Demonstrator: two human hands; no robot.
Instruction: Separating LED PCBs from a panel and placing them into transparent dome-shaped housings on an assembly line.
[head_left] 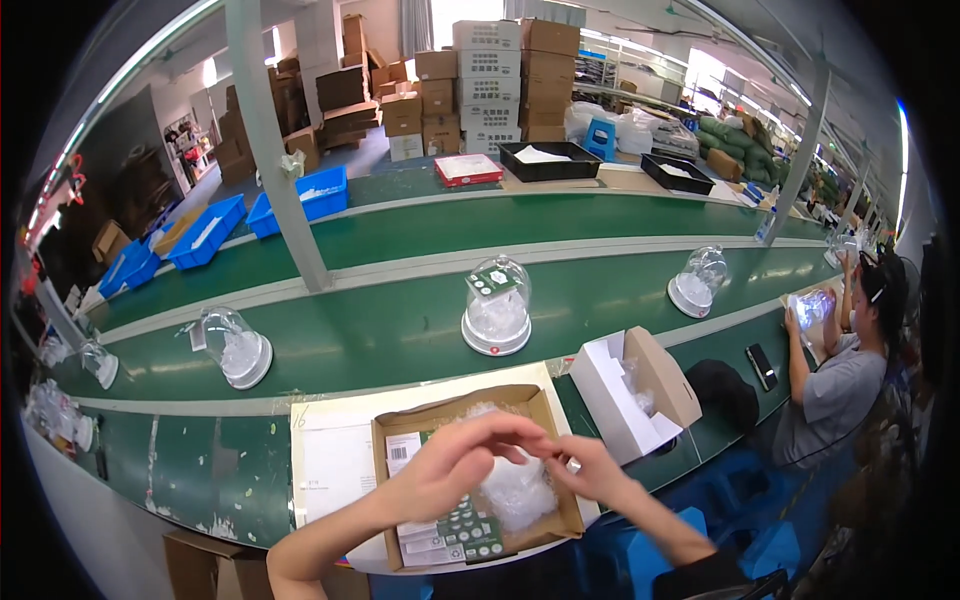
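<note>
My left hand (470, 452) and my right hand (590, 468) meet above an open cardboard tray (379, 445). The left fingers curve over to the right fingertips, and the right thumb and fingers are pinched together. Whatever lies between the fingertips is too small or hidden to name. Below them in the tray is a heap of crumpled clear plastic bags (522, 500). Green-and-white printed cards (465, 532) lie along the tray's left and near side, partly covered by my left forearm.
Beyond the tray, a clear dome on a white base (497, 330) stands on the green conveyor (400, 335), with more domes on both sides. An open white box (608, 405) holding clear plastic is right of the tray. Farther right, a person (840, 375) sits near a phone (761, 367).
</note>
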